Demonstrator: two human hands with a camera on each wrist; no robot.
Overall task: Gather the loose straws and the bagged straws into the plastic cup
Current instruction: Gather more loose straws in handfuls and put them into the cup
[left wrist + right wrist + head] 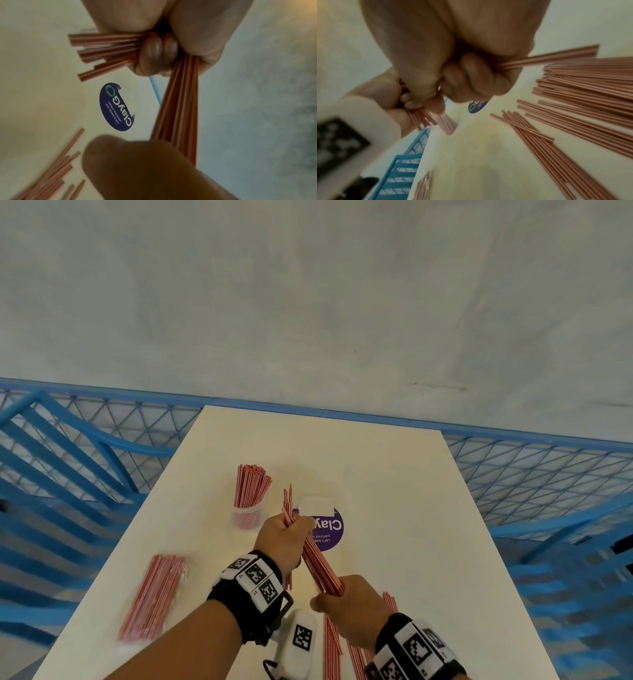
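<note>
A bundle of red-and-white striped straws (318, 559) hangs above the white table (394, 491). My left hand (284, 539) grips its far end and my right hand (352, 601) grips its near end. The left wrist view shows curled fingers (154, 54) round the straws (181, 101). In the right wrist view my fist (471, 75) closes on straws (556, 56). A clear plastic cup (247, 515) stands left of my left hand, holding several upright straws (250, 486). A bagged pack of straws (154, 597) lies at the table's left. Loose straws (332, 648) lie near the front edge.
A purple round sticker (330, 530) with a white label lies right of my left hand. A white tagged device (296, 645) sits at the near edge between my wrists. Blue mesh fencing (548, 474) and blue slatted frames (68, 457) surround the table.
</note>
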